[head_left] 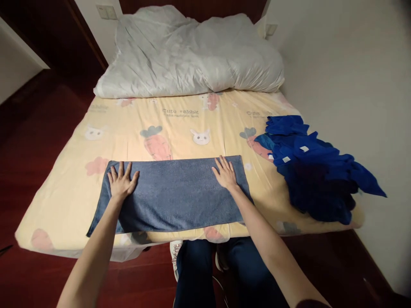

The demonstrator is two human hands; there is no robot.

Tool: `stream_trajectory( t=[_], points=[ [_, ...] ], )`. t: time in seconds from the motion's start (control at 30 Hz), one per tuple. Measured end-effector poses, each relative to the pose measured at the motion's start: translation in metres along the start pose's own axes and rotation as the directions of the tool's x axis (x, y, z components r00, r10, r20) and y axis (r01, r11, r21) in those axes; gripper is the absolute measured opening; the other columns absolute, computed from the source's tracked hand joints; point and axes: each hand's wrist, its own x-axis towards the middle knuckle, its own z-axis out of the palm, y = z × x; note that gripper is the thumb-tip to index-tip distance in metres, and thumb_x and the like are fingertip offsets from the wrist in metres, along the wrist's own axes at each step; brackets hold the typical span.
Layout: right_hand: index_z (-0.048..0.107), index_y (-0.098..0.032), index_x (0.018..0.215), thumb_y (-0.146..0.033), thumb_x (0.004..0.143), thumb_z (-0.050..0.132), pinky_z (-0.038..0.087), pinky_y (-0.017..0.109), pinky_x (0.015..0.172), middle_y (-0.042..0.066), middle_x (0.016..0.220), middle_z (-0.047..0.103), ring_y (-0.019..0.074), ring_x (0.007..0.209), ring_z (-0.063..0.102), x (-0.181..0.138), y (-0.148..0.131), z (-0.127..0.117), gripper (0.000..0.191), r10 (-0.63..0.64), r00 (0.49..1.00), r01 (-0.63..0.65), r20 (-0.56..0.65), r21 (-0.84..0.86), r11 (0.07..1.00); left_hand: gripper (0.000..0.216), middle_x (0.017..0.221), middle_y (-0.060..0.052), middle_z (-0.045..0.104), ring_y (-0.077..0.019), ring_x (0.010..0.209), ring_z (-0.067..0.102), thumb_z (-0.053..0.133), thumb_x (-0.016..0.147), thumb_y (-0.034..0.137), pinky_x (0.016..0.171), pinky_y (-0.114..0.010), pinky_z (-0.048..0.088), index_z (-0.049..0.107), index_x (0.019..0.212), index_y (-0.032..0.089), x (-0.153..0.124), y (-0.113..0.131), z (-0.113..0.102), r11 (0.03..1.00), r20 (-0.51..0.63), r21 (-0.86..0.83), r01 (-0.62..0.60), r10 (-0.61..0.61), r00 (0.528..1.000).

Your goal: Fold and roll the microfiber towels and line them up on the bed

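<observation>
A grey-blue towel (175, 196) lies spread flat near the front edge of the bed (64, 188). My left hand (121, 182) rests flat on the towel's upper left corner with its fingers spread. Close to the upper right corner, my right hand (225, 173) also lies flat on the towel, fingers stretched out. Neither hand holds anything.
A pile of bright blue cloths (316, 171) lies on the bed's right side next to the white wall (353, 85). A crumpled white duvet (192, 55) covers the head of the bed. Dark red floor (38, 128) runs along the left; my legs (208, 273) stand at the bed's foot.
</observation>
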Motion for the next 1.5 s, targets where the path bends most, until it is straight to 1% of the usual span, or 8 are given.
stream_trajectory(
  t=[0.27,0.4,0.57,0.77,0.97,1.27,1.4,1.5],
  points=[
    [0.027,-0.012,0.161,-0.047,0.106,0.025,0.011,0.051,0.129,0.011,0.17,0.02,0.0238,0.158,0.015,0.012,0.045,-0.011,0.066,0.113,0.993,-0.11,0.044,-0.068,0.992,0.073,0.169,-0.016,0.019,-0.0428,0.156,0.008,0.031,0.099,0.057,0.123,-0.063,0.016,0.031,0.161,0.018,0.016,-0.016,-0.011,0.999,0.039,0.021,0.043,-0.044,0.998],
    [0.03,-0.008,0.16,-0.044,0.105,0.027,0.007,0.058,0.127,0.014,0.168,0.023,0.0302,0.158,0.015,0.003,-0.013,-0.021,0.066,0.059,0.998,-0.059,-0.008,-0.026,0.998,0.07,0.167,-0.018,0.025,-0.0437,0.156,0.009,0.034,0.1,0.051,0.123,-0.063,0.015,0.039,0.156,0.011,-0.015,0.037,-0.019,0.99,0.058,0.05,-0.134,0.131,0.99],
    [0.025,-0.013,0.163,-0.041,0.105,0.03,0.005,0.054,0.129,0.009,0.169,0.019,0.0271,0.159,0.01,-0.069,-0.127,0.002,0.064,-0.213,0.977,0.215,-0.03,0.083,0.973,0.063,0.169,-0.009,0.022,-0.0323,0.158,0.012,0.036,0.1,0.042,0.128,-0.054,0.017,0.035,0.159,0.021,-0.106,0.143,0.012,0.872,0.053,-0.088,-0.481,0.486,0.872],
    [0.029,-0.014,0.161,-0.027,0.106,0.022,0.013,0.05,0.129,0.007,0.167,0.028,0.0214,0.157,0.02,-0.118,-0.167,0.031,0.058,-0.127,0.992,0.124,0.01,0.136,0.983,0.06,0.167,-0.007,0.023,-0.0288,0.157,0.017,0.034,0.1,0.029,0.127,-0.057,0.02,0.032,0.16,0.026,-0.154,0.182,0.032,0.881,-0.038,-0.128,-0.455,0.454,0.89],
    [0.035,-0.019,0.159,-0.04,0.106,0.033,0.016,0.05,0.128,0.008,0.168,0.024,0.0235,0.157,0.022,-0.124,-0.132,0.011,0.058,-0.128,0.992,0.126,0.007,0.098,0.987,0.058,0.167,-0.009,0.026,-0.0292,0.155,0.025,0.034,0.102,0.04,0.127,-0.053,0.022,0.039,0.157,0.023,-0.152,0.145,0.015,0.875,-0.039,-0.104,-0.472,0.471,0.881],
    [0.036,-0.02,0.159,-0.049,0.104,0.024,0.018,0.054,0.126,0.01,0.167,0.03,0.0266,0.156,0.025,-0.181,0.007,-0.003,0.063,0.107,0.984,-0.11,-0.143,-0.014,0.994,0.059,0.165,-0.009,0.034,-0.0309,0.156,0.024,0.034,0.1,0.043,0.127,-0.056,0.017,0.044,0.155,0.025,-0.176,0.023,-0.017,0.961,-0.048,-0.123,-0.247,0.243,0.969],
    [0.036,-0.019,0.159,-0.049,0.103,0.021,0.017,0.054,0.127,0.01,0.167,0.03,0.0269,0.156,0.025,-0.185,0.015,0.005,0.065,0.105,0.977,-0.113,-0.187,-0.031,0.993,0.062,0.162,-0.018,0.035,-0.0395,0.152,0.028,0.034,0.097,0.048,0.124,-0.059,0.023,0.051,0.148,0.017,-0.189,-0.052,-0.044,0.969,-0.129,-0.205,0.138,-0.167,0.978],
    [0.039,-0.016,0.158,-0.049,0.103,0.021,0.017,0.053,0.127,0.011,0.167,0.03,0.0269,0.156,0.024,-0.186,0.009,0.006,0.066,0.1,0.972,-0.109,-0.211,-0.032,0.994,0.058,0.136,-0.022,0.06,-0.0406,0.127,0.059,0.046,0.091,0.048,0.109,-0.056,0.044,0.058,0.139,0.018,-0.19,-0.092,-0.065,0.911,-0.071,-0.281,0.301,-0.332,0.941]
  ],
)
